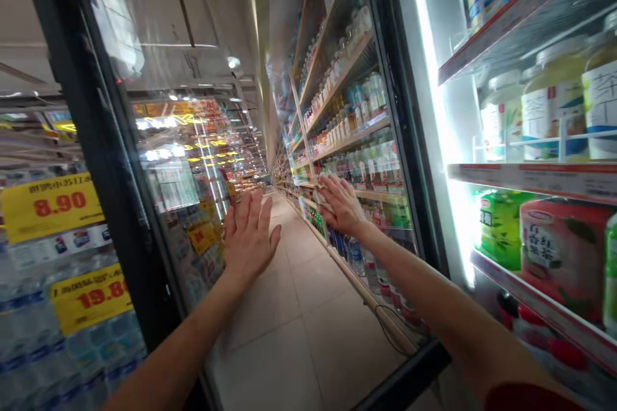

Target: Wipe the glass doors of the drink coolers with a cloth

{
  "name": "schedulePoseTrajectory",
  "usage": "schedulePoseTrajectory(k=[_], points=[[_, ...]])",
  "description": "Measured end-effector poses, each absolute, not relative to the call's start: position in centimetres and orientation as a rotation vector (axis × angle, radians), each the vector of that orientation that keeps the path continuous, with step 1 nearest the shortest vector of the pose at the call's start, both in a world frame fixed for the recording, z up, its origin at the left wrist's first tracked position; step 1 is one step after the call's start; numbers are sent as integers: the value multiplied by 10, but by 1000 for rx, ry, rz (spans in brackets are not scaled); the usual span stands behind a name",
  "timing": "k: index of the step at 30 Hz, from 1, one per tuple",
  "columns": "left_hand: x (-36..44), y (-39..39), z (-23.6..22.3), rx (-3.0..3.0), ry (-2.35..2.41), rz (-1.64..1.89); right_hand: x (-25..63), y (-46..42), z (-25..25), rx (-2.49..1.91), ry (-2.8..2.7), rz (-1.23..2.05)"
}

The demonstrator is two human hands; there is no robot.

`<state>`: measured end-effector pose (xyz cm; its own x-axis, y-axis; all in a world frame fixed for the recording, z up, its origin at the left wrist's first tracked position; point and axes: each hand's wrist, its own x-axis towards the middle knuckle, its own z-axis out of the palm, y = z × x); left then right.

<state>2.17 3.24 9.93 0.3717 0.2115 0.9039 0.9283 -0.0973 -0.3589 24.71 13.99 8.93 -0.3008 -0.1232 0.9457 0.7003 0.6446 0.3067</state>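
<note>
A tall glass cooler door [299, 308] with a black frame [103, 135] stands swung out in front of me, mirroring the aisle and the stocked shelves. My left hand [248, 234] lies flat against the glass, fingers stretched and holding nothing. To its right, my right hand [346, 207] presses a crumpled white cloth [322, 198] to the same pane. Part of the cloth is hidden beneath the fingers; whether it is fabric or paper I cannot tell.
Right of the door, lit cooler shelves hold bottled drinks [554, 106], a green pack [504, 228] and a red pack [562, 257]. On the left are yellow price signs [53, 205] above packed water bottles [33, 347]. A thin black cable [385, 327] shows low in the pane.
</note>
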Motion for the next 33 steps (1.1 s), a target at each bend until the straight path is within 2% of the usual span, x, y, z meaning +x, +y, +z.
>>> schedulePoseTrajectory(k=[4,7,10,13,16,18,22,27,30,33], points=[[21,31,99,-1548,-1062,-814,297,167,108,-777,-1230,-623],[21,32,98,-1546,-1070,-823,303,176,129,-886,-950,-469],[21,33,98,-1553,-1062,-836,264,158,132,-792,-1155,-586],[20,32,99,-1559,-1063,-842,221,133,122,-518,-1537,-844],[20,31,99,-1567,-1062,-834,217,126,118,-366,-1761,-957],[19,30,99,-1572,-1054,-834,235,136,122,-446,-1697,-896],[19,29,99,-1570,-1050,-844,285,169,128,-768,-1192,-584],[19,28,100,-1561,-1042,-845,303,184,110,-914,-842,-367],[19,29,99,-1552,-1037,-839,274,167,95,-867,-902,-441],[19,29,99,-1551,-1046,-833,240,144,75,-674,-1316,-680]])
